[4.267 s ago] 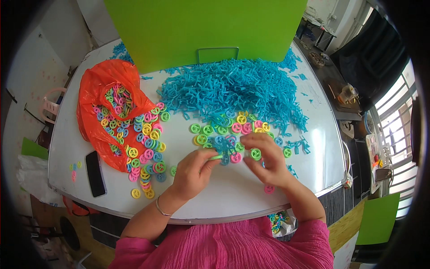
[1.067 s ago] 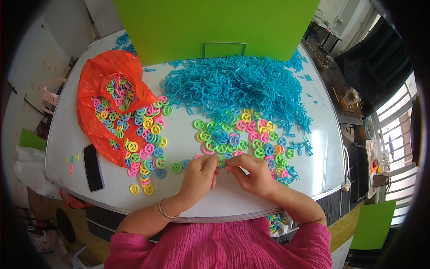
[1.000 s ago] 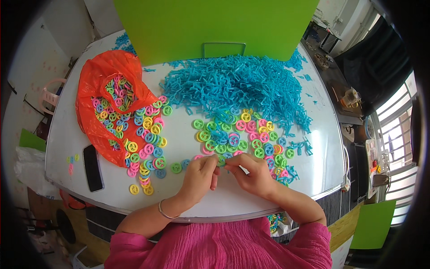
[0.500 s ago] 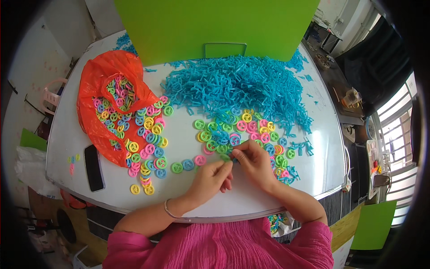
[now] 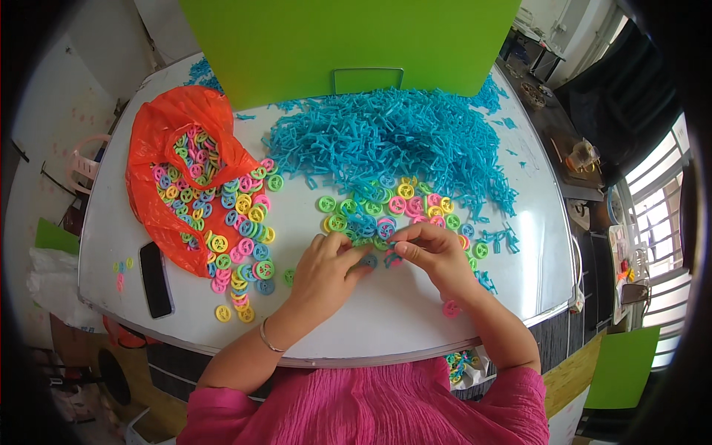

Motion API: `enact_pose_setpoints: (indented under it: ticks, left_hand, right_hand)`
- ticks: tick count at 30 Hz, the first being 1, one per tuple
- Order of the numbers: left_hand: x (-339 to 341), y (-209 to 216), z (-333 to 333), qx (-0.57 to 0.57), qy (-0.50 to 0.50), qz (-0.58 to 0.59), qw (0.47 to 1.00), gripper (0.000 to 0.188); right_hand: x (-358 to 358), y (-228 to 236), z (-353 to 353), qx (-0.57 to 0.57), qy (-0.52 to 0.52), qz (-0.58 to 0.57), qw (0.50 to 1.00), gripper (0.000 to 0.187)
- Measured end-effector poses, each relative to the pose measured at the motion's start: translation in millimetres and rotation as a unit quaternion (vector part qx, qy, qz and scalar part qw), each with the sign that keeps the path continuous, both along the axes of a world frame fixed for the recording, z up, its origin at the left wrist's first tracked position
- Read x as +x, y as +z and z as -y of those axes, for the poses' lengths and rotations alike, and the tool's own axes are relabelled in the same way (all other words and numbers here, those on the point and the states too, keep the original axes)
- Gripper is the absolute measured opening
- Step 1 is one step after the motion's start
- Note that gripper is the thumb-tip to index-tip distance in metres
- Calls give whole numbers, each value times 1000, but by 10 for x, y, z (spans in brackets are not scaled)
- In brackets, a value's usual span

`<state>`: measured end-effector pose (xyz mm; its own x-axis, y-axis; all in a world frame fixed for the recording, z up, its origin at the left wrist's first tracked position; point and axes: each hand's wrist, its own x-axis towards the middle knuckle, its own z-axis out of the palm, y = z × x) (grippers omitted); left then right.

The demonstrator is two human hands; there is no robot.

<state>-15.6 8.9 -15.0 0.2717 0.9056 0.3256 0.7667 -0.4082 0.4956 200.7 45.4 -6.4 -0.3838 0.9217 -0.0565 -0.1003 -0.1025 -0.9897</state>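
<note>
My left hand [image 5: 326, 273] is bent over the near edge of the loose wheels, a blue wheel [image 5: 368, 261] between its thumb and fingertips. Just to its right, my right hand [image 5: 436, 256] pinches a small blue plastic clip [image 5: 391, 252] between thumb and forefinger. Small spoked wheels in pink [image 5: 405, 190], green [image 5: 326, 203], yellow [image 5: 446, 205] and blue lie beyond the fingertips. Behind them rises a large heap of blue plastic clips [image 5: 393, 141]. Part of the wheel pile is hidden by my hands.
A red plastic bag [image 5: 152, 215] of mixed wheels lies open at the left, spilling some onto the white table [image 5: 311, 334]. A black phone [image 5: 156, 280] rests beside it. A green box [image 5: 348, 44] with a metal handle stands at the back. Another pink wheel [image 5: 451, 308] sits beside my right forearm.
The green wheel between my fingertips is out of sight. My left hand has moved up and left with its back turned upward, and my right hand has shifted slightly right; the hands are farther apart.
</note>
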Motion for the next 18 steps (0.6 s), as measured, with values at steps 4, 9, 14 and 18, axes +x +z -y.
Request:
enact_pose_setpoints:
  ticks: [4, 9, 14, 18]
  left_hand:
    - [35, 37, 14, -15, 11, 18, 1000, 33]
    - [-199, 242, -12, -70, 45, 11, 996, 28]
    - [-208, 196, -31, -120, 18, -31, 992, 30]
    - [-146, 115, -14, -115, -18, 7, 993, 32]
  right_hand:
    - [55, 11, -10, 21, 31, 19, 999, 18]
    - [62, 67, 6, -15, 47, 53, 997, 21]
    - [53, 26, 18, -37, 72, 45, 996, 20]
    - [35, 63, 40, -21, 92, 57, 994, 17]
